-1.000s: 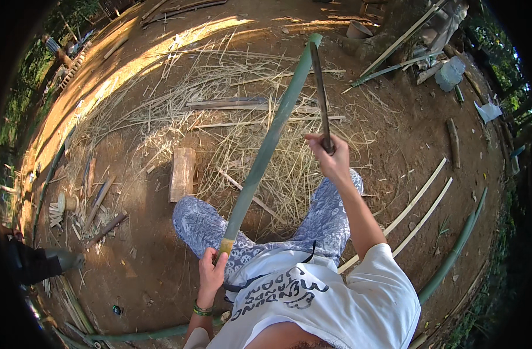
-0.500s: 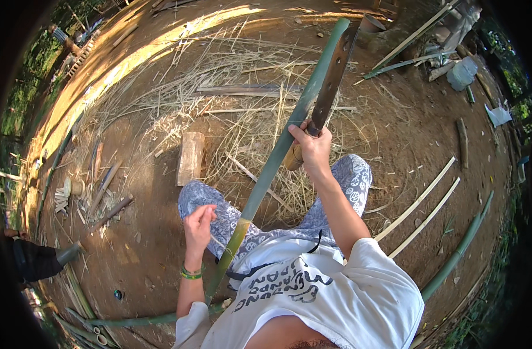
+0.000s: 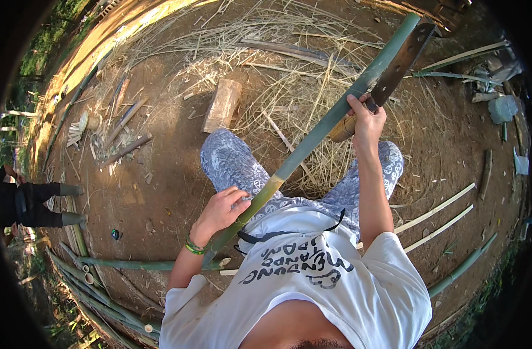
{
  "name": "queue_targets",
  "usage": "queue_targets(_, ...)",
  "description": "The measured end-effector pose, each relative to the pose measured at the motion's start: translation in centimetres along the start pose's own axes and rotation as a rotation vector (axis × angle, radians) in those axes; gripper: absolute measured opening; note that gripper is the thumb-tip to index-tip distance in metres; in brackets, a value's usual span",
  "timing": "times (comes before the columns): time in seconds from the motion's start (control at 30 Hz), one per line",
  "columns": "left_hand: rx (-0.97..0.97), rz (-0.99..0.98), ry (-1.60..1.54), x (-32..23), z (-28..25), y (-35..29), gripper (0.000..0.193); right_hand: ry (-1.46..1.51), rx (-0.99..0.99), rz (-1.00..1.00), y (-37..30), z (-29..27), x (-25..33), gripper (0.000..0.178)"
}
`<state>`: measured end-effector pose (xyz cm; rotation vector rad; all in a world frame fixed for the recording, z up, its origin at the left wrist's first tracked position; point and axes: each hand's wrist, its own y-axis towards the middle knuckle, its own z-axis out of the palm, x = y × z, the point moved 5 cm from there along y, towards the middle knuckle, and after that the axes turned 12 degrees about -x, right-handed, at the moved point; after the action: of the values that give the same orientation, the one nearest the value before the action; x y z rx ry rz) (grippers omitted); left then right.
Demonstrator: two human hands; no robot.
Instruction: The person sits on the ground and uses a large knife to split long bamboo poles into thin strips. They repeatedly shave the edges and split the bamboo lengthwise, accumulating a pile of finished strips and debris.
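A long green bamboo pole (image 3: 318,132) lies slantwise across my lap, its far end up to the right and its near part passing by my left forearm. My right hand (image 3: 368,121) is closed round the handle of a machete (image 3: 401,65) with a dark, holed blade lying alongside the pole. The thumb of that hand presses on the bamboo. Just beyond the pole's pale joint, on the near side, my left hand (image 3: 220,210) rests its loosely stretched fingers at the pole's left edge, not wrapped round it.
A wood block (image 3: 222,106) stands beyond my left knee. Bamboo shavings (image 3: 277,96) litter the ground ahead. Two pale strips (image 3: 440,207) lie at right, near a green bamboo length (image 3: 463,267). Another person (image 3: 36,203) stands at far left, above more bamboo poles (image 3: 97,291).
My left hand has come down to the pole, its fingers loosening from a curled shape. The view has shifted, so the scene sits differently. My right hand keeps its hold on the machete.
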<state>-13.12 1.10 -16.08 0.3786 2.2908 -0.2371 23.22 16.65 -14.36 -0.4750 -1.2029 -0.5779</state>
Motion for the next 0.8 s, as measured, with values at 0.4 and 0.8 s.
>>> queue_targets(0.4,-0.265,0.089,0.292,1.0,0.4,-5.3,0.039,-0.084,0.002,-0.015,0.8,0.8,-1.2,0.02)
queue_targets(0.8,-0.078,0.102,0.383,3.5,1.0,-7.6,0.04,-0.14,0.012,-0.034,1.6,0.8,-2.8,0.021)
